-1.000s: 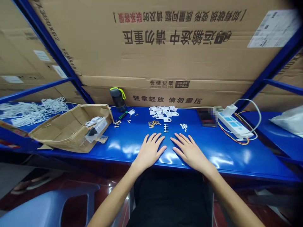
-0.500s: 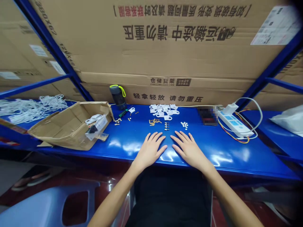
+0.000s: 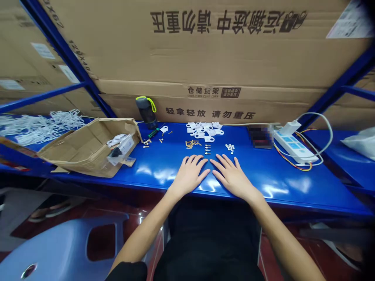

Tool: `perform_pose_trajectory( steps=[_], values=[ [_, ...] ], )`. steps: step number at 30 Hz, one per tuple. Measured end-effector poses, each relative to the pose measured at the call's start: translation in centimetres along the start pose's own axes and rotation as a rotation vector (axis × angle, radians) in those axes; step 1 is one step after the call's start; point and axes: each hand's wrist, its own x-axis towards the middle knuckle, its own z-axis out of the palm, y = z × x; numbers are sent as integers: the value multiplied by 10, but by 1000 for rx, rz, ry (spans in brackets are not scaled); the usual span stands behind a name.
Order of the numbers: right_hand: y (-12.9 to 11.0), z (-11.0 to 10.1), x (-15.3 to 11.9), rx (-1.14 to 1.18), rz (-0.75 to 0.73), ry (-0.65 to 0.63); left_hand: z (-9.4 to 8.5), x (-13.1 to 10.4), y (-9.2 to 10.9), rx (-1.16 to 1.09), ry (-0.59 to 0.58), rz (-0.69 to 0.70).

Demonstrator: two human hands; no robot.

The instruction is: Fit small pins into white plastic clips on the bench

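Observation:
My left hand lies flat on the blue table, fingers spread and holding nothing. Beside it, a small gap away, my right hand rests palm down in the same way. Just beyond the fingertips is a short column of small metal pins with light ends. Brass-coloured pieces form a loose pile ahead of my left hand. Past my right fingers sits a cluster of tiny white pieces. Flat white plastic parts, some with a round hole, are heaped farther back.
An open cardboard box with bagged items stands at left, near a dark bottle and a green-handled screwdriver. White cords lie far left. At right are a dark, partly blurred box and a power strip. Cardboard walls the back.
The camera view has tilted slightly downward, so the table and its contents appear higher. Both hands stay flat on the table, and the small parts keep their places.

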Motion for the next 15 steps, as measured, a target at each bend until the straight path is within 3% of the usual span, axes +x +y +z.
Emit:
perform_pose_trajectory(
  steps=[15],
  values=[
    [-5,-1,-2,-18,-25,35,0,2,3,-6,5,-16]
  ],
)
